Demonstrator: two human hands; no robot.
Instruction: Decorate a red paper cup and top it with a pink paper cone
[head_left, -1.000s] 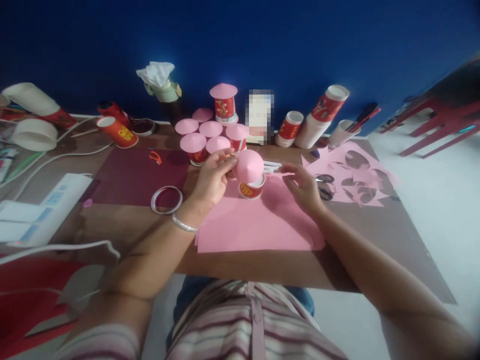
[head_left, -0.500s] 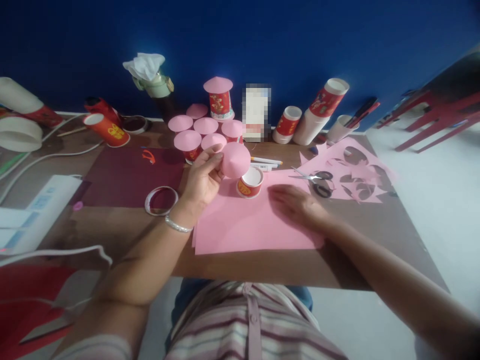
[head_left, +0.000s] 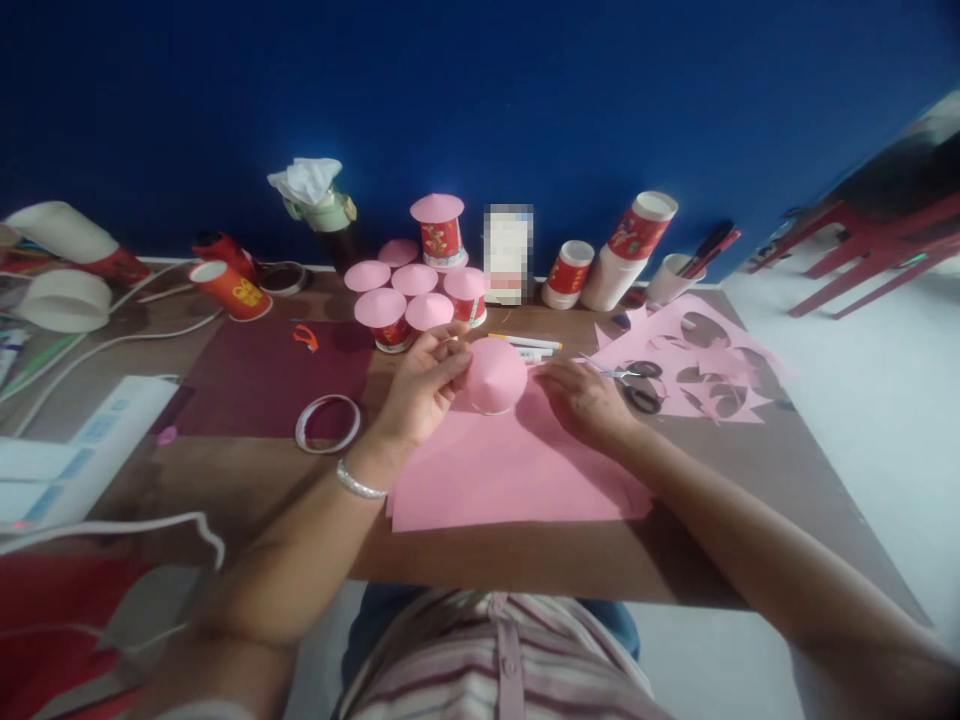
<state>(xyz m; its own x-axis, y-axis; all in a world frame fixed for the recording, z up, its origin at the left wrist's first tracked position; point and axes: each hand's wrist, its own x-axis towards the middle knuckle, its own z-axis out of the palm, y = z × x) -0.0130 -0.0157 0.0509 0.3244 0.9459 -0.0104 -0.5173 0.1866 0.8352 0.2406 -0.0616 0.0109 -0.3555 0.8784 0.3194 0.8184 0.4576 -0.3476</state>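
Observation:
My left hand (head_left: 426, 388) pinches the left edge of a pink paper cone (head_left: 497, 372). The cone lies over a short paper cup, hiding nearly all of it; only a sliver of the cup shows below the cone. Under the cup are pink paper sheets (head_left: 510, 480). My right hand (head_left: 589, 395) rests on the sheets just right of the cone, fingers stretched out and holding nothing I can see. Behind my left hand stand several red cups capped with pink cones (head_left: 381, 305).
Scissors (head_left: 637, 385) and cut pink scraps (head_left: 712, 350) lie to the right. Pens (head_left: 529, 343) are behind the cone. A tape roll (head_left: 328, 424) sits on the left by a maroon sheet (head_left: 247, 390). Paper cups (head_left: 568, 275) stand along the wall.
My left hand has brought the pink cone down and right, over the cup. My right hand has shifted slightly toward the cup, and the whole view has tilted up a little.

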